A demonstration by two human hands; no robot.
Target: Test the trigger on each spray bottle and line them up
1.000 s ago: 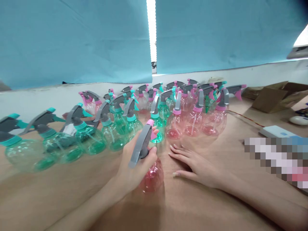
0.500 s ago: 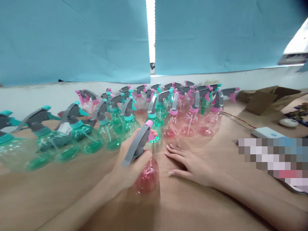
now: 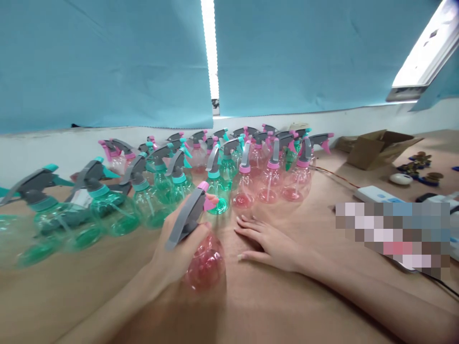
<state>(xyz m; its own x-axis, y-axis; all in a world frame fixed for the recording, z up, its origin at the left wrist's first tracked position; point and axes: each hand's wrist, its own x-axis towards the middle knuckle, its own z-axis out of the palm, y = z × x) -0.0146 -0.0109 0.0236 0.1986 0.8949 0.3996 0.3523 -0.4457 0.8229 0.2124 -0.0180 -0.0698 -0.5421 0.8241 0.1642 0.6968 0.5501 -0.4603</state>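
Note:
My left hand (image 3: 179,248) is wrapped round the neck of a pink spray bottle (image 3: 206,265) with a grey trigger head and pink nozzle. The bottle stands upright, or nearly so; whether its base touches the table cannot be told. To its right, my right hand (image 3: 268,243) lies flat on the wooden table (image 3: 272,306), fingers spread, holding nothing. Just beyond the hands stand a green spray bottle (image 3: 218,186) and a pink-collared spray bottle (image 3: 244,186). My left fingers partly cover the held bottle's neck.
Several green spray bottles (image 3: 114,210) curve along the left, and more pink ones (image 3: 292,184) stand behind. At the right are an open cardboard box (image 3: 380,150), a white mouse-like object (image 3: 400,179), a white power strip (image 3: 376,195) and a blurred-out patch. Blue cloth (image 3: 107,62) hangs behind.
The view has turned slightly right, so everything appears shifted left. My left hand keeps its hold on the pink spray bottle, and my right hand stays flat on the table.

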